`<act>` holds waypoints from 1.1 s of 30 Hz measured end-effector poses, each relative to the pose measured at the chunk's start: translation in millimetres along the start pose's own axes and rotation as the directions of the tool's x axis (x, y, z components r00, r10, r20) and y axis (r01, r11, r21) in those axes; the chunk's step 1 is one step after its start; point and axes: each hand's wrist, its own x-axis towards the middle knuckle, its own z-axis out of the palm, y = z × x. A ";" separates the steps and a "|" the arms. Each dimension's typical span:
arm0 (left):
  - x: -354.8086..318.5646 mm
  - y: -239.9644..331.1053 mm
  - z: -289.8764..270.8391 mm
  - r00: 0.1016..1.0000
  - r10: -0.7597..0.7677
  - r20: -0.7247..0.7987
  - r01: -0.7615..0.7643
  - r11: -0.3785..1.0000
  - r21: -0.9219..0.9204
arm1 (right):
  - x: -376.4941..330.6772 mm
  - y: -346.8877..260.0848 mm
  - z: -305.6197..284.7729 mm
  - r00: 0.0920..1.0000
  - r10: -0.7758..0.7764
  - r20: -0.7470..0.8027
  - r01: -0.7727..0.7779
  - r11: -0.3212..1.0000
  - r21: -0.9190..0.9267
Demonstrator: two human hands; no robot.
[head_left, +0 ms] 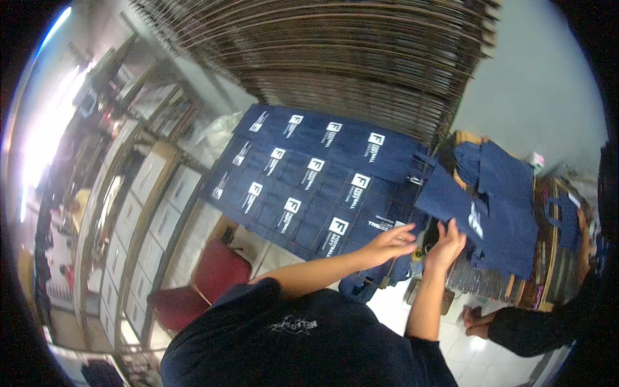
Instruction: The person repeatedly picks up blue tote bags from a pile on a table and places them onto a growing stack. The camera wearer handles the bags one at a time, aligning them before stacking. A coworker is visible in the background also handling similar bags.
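My left hand (392, 244) is at the right front of a wide surface, its fingers stretched out and nothing visible in them. Beside it, my right hand (446, 246) grips the lower edge of a dark blue fabric piece (445, 195) with a white print. This piece hangs tilted between the surface and the stand at the right. Rows of dark blue printed fabric pieces (293, 182) lie flat across the surface to the left. Just beyond my left fingertips, more blue fabric lies bunched under the edge.
A tall stack of slatted racks (335, 58) rises behind the fabric. More blue cloth (509, 193) covers a stand at the right, where another person's legs (516, 326) show. A red chair (216, 274) stands at the left, near shelves with white boxes (151, 200).
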 end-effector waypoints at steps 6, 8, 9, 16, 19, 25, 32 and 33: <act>23.2 21.1 -4.3 0.956 0.138 -0.260 -0.196 0.956 -0.216 | -60.8 38.9 -7.5 0.993 -0.048 0.108 0.070 0.975 -0.211; 18.4 15.7 -18.9 0.923 0.164 -0.347 -0.263 0.928 -0.262 | -79.9 43.5 3.9 0.989 -0.058 0.135 0.096 0.949 -0.301; 13.0 20.8 -26.7 0.919 0.156 -0.363 -0.274 0.913 -0.302 | -86.5 50.5 0.3 0.980 -0.035 0.193 0.115 0.898 -0.424; -72.4 66.8 -162.6 0.849 0.141 -0.509 -0.373 0.843 -0.388 | -149.1 135.4 -42.3 0.589 0.679 0.439 -0.791 0.595 0.140; -123.8 66.4 -242.1 0.793 0.163 -0.587 -0.378 0.887 -0.265 | -180.6 134.6 -22.3 0.607 0.716 0.344 -0.789 0.593 0.159; -187.9 79.0 -381.7 0.756 0.119 -0.643 -0.330 0.918 -0.218 | -196.9 168.0 101.2 0.689 0.670 0.275 -0.529 0.725 -0.440; -228.3 109.9 -549.7 0.639 0.120 -0.760 -0.383 0.906 -0.179 | -200.6 275.0 252.1 0.624 0.590 0.513 -0.223 0.763 -0.606; -235.1 113.3 -569.8 0.600 0.154 -0.785 -0.422 0.894 -0.147 | -205.8 288.2 272.7 0.626 0.587 0.514 -0.205 0.759 -0.618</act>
